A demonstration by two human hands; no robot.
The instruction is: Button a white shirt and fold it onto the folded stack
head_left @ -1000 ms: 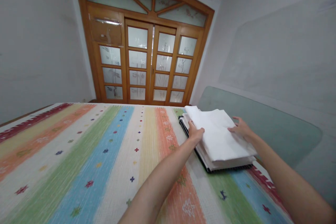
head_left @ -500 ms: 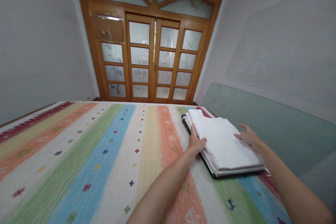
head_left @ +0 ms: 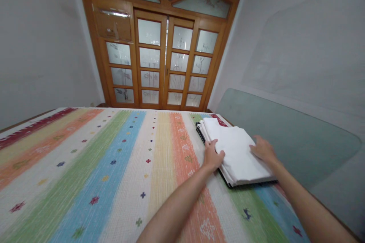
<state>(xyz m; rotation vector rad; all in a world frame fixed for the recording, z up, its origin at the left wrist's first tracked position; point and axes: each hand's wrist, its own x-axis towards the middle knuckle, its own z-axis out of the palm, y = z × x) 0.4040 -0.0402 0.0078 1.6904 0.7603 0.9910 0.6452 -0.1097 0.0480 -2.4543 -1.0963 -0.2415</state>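
A stack of folded white cloth [head_left: 236, 155] lies on the bed's right side, on top of a folded dark layer [head_left: 200, 133] that shows along its left and near edges. At the stack's left edge is my left hand [head_left: 212, 156], its thumb on the white top and its fingers against the side. On the opposite edge my right hand [head_left: 264, 150] grips with the thumb over the top; the other fingers reach down the far side and are partly hidden. The stack rests flat on the bed.
A striped bedspread [head_left: 114, 174] in several colours covers the bed. Along its right side stands a pale green headboard [head_left: 285, 117] against the wall. Beyond the bed's far edge are wooden doors [head_left: 164, 57] with frosted glass panes.
My right hand has moved in from beside the stack, and its fingers have closed over the right edge. My left hand has slid slightly nearer along the left edge.
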